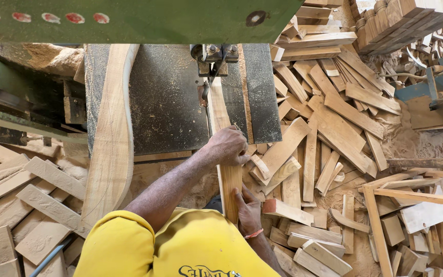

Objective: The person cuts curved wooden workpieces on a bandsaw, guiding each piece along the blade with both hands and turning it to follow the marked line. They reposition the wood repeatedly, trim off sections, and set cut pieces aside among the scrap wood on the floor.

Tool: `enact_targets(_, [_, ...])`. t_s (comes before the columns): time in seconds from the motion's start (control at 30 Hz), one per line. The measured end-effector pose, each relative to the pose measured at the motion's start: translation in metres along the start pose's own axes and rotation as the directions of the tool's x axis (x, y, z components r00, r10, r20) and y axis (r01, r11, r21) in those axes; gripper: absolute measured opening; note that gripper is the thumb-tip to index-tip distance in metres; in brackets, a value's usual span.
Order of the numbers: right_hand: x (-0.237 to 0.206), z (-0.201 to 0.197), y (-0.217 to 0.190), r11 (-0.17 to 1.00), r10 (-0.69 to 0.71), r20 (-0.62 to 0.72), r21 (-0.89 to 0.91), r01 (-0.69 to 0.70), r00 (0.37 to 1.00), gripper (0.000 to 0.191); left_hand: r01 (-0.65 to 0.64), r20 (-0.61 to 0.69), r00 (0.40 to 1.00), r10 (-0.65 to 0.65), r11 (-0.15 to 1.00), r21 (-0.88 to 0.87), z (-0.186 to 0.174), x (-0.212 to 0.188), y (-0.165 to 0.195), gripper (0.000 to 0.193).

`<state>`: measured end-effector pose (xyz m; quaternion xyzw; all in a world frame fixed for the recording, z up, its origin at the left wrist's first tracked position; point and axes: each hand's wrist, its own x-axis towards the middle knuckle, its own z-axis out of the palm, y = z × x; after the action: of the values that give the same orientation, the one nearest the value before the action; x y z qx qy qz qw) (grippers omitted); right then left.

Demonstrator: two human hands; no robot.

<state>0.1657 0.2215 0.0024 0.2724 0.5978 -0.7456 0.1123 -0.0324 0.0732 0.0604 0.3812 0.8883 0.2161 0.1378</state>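
Sawdusty bandsaw table (pixel 165 102) — left hand (pixel 227 146) grips wood strip (pixel 220 115) mid-length, right hand (pixel 247 210) clasps near end; blade (pixel 207 84) approx at strip's far tip — cut barely begun.

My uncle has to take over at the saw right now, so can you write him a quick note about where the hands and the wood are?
Left hand: gripping the long wooden strip partway along, at the edge of the saw table.
Right hand: holding the strip's near end, close to the body.
The strip's far end lies on the table, up at the blade guide.
A curved plank rests along the table's left side, untouched.
Cut offcuts are heaped on the floor to the right.
Done: how far the cut has gone cannot be told.
Left: the strip is still at the blade.
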Motion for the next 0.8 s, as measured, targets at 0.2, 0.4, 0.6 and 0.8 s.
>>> enact_targets(0.2, [0.005, 0.003, -0.004, 1.000, -0.022, 0.010, -0.008, 0.022, 1.000, 0.046, -0.009, -0.032, 0.999, 0.011, 0.998, 0.061, 0.000, 0.004, -0.005, 0.041])
enact_targets(0.4, [0.010, 0.007, -0.005, 0.997, -0.042, 0.031, 0.059, 0.040, 0.999, 0.048, 0.011, -0.029, 1.000, -0.009, 0.999, 0.050, -0.006, 0.004, -0.006, 0.044])
enact_targets(0.6, [0.014, 0.007, -0.004, 0.998, -0.032, 0.028, 0.061, 0.031, 0.999, 0.048, 0.017, -0.029, 0.999, -0.016, 0.999, 0.047, -0.012, 0.002, -0.006, 0.046])
enact_targets(0.8, [0.014, 0.009, -0.002, 0.995, -0.087, 0.070, 0.055, 0.083, 0.994, 0.047, 0.021, 0.015, 1.000, -0.022, 0.999, 0.050, -0.013, 0.004, -0.008, 0.044])
